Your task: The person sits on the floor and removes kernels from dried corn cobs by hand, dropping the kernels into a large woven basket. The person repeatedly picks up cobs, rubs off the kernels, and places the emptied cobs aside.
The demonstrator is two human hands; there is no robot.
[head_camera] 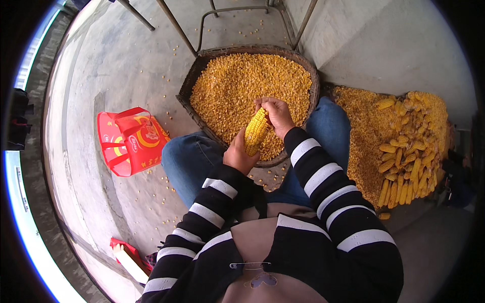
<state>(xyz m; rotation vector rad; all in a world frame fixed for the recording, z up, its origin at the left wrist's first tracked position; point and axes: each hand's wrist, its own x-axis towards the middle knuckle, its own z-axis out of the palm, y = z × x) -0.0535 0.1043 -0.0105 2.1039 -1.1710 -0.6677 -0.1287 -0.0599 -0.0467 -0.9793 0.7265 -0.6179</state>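
Note:
An ear of yellow corn [256, 130] is tilted over the near part of a woven basket [314, 81]. My left hand [240, 153] grips its lower end. At the upper end is my right hand [276, 114], its fingers bent against the tip and its palm side partly hidden. Loose corn kernels [246, 79] fill the basket, which stands between my knees.
Right of my knee lies a heap of kernels [356, 151] with many corn ears [407, 166] on it. A red bag [130, 142] stands left. Metal frame legs [176, 26] rise behind the basket, beside a wall [379, 45]. Kernels are scattered over the concrete floor [132, 87].

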